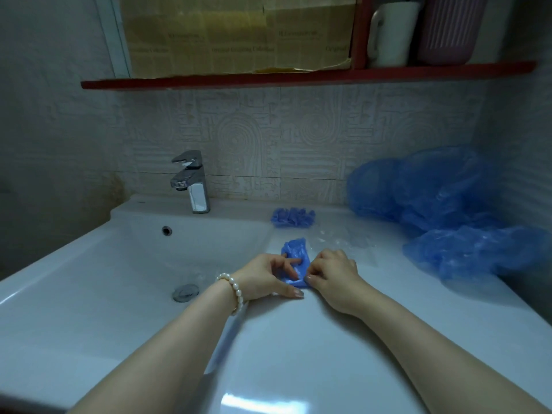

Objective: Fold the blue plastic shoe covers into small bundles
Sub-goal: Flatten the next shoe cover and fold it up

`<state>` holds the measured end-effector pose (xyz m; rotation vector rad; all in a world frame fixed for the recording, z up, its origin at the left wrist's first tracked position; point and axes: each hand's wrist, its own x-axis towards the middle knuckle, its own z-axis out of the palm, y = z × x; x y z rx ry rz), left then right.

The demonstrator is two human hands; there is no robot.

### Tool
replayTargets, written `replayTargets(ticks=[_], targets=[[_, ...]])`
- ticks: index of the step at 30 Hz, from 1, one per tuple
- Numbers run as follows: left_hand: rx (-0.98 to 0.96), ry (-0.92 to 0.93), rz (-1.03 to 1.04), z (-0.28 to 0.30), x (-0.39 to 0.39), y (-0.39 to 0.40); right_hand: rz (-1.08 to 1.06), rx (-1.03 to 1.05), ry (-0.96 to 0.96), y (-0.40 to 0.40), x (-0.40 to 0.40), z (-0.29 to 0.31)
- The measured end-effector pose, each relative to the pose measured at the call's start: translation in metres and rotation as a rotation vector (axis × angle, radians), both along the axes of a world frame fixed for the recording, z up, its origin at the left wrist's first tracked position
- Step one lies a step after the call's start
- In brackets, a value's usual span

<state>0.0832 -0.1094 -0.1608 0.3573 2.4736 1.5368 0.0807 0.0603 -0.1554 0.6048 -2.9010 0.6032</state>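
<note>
Likely a home bathroom: washbasin (pixel 89 264), tap (pixel 192 180), tiled wall (pixel 298 138).

The shoe cover (pixel 294 253) between the hands is bright blue, like the far bundles (pixel 292 217) and the paler, translucent blue heap (pixel 442 204) on the right. The bench (pixel 328 324) and basin (pixel 149 264) are glossy white, and the tap (pixel 192 180) is chrome. The wall tiles (pixel 298 135) are cream with embossed rings and lines. The shelf (pixel 298 75) is red. A bracelet (pixel 234 289) of white pearls circles the left wrist.
</note>
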Motion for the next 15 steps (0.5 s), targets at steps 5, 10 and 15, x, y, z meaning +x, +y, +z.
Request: replayTargets(ticks=[5, 10, 15], targets=[[-0.033, 0.026, 0.017, -0.001, -0.001, 0.0, -0.077, 0.047, -0.037, -0.006, 0.001, -0.001], [0.012, -0.018, 0.017, 0.0, -0.002, -0.002, 0.065, -0.202, -0.062, 0.012, 0.005, 0.0], [0.03, -0.025, 0.038, -0.001, -0.003, -0.001, 0.059, -0.121, 0.012, 0.014, 0.001, -0.001]])
